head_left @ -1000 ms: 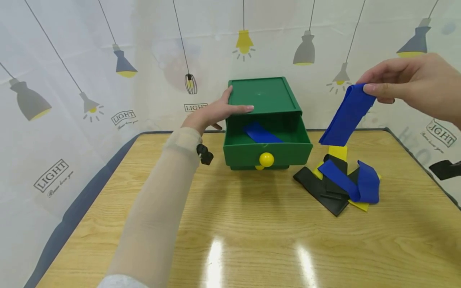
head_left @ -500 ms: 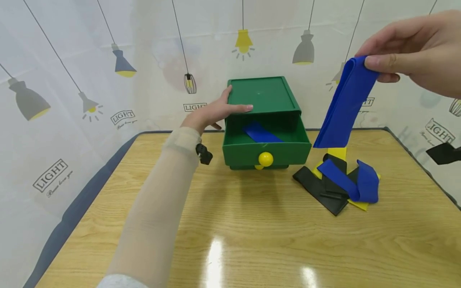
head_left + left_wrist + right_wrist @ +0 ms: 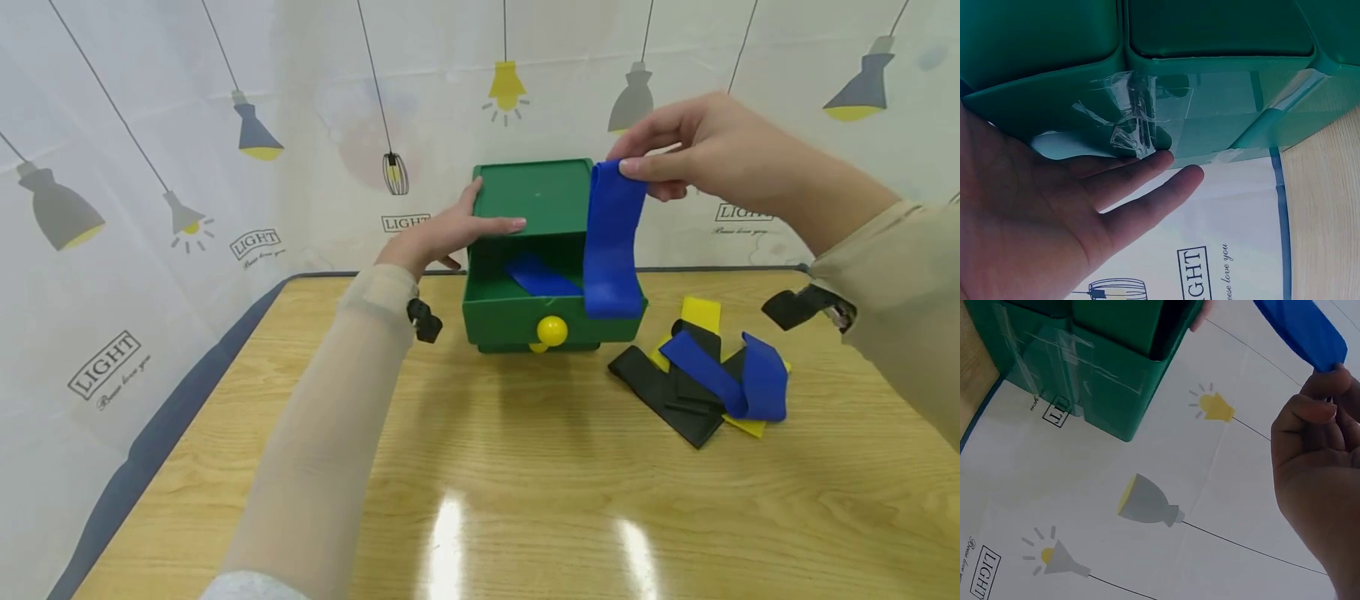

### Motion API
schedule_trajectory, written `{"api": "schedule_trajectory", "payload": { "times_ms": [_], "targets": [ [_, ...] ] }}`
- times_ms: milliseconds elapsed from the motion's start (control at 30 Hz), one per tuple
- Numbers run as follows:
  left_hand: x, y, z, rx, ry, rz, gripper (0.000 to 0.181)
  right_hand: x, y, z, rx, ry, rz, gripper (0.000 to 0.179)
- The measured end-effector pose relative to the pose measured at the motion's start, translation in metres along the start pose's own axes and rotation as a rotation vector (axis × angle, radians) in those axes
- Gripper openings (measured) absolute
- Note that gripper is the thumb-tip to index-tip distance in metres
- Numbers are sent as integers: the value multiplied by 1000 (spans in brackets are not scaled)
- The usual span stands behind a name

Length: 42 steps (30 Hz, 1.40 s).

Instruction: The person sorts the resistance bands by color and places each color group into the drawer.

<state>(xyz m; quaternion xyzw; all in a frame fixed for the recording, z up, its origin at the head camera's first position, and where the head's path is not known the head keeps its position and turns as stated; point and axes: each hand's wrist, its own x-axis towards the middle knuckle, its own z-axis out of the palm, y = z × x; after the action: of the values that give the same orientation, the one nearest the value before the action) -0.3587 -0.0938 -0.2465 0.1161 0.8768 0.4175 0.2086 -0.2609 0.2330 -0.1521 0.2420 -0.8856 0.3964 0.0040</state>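
A green two-drawer box (image 3: 534, 198) stands at the back of the table, its upper drawer (image 3: 506, 322) pulled out by a yellow knob (image 3: 552, 331). One blue strip (image 3: 542, 277) lies in that drawer. My left hand (image 3: 441, 236) rests on the box's left side, thumb across the top; in the left wrist view its fingers (image 3: 1150, 206) stretch along the taped wall. Between thumb and fingers, my right hand (image 3: 693, 154) pinches the upper end of a folded blue strip (image 3: 613, 246). The strip hangs down over the drawer's right part, its lower end overlapping the drawer front.
Right of the box, a loose pile holds black strips (image 3: 667, 402), another blue strip (image 3: 767, 385) and yellow strips (image 3: 702, 313). A light curtain with printed lamps (image 3: 507, 83) hangs close behind the wooden table (image 3: 525, 483).
My right hand rose with the folded blue strip, then moved left and down from beside the box to over the drawer's right side. The left hand and the pile stayed put.
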Motion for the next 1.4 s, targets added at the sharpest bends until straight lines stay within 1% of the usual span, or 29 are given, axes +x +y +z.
{"api": "schedule_trajectory", "payload": {
  "times_ms": [133, 267, 433, 500, 700, 833, 967, 1067, 1233, 1400],
  "targets": [
    [0, 0, 1, -4, 0, 1, 120, 11, 10, 10, 54, 8, 63, 32],
    [-2, 2, 3, -1, -5, 7, 120, 15, 17, 17, 125, 7, 110, 34],
    [-6, 5, 4, 5, -5, 12, 119, 16, 22, 22, 207, 8, 116, 30],
    [-6, 6, 4, 5, -7, 13, 119, 16, 23, 24, 209, 3, 117, 29],
    [-6, 5, 4, 2, -9, 13, 119, 16, 25, 30, 151, -38, 140, 31],
    [-5, 5, 4, 11, -6, 13, 119, 15, 25, 33, 117, -78, 131, 31],
    [-4, 5, 4, 16, -5, 10, 120, 12, 22, 37, 83, -137, 119, 29],
    [-4, 5, 4, 15, -4, 6, 119, 10, 19, 43, 31, -160, 118, 26],
    [-3, 5, 4, 9, -4, 2, 120, 7, 16, 55, -26, -155, 99, 20],
    [-2, 4, 3, 15, 0, -1, 120, 7, 16, 64, -28, -163, 89, 18]
  ]
}}
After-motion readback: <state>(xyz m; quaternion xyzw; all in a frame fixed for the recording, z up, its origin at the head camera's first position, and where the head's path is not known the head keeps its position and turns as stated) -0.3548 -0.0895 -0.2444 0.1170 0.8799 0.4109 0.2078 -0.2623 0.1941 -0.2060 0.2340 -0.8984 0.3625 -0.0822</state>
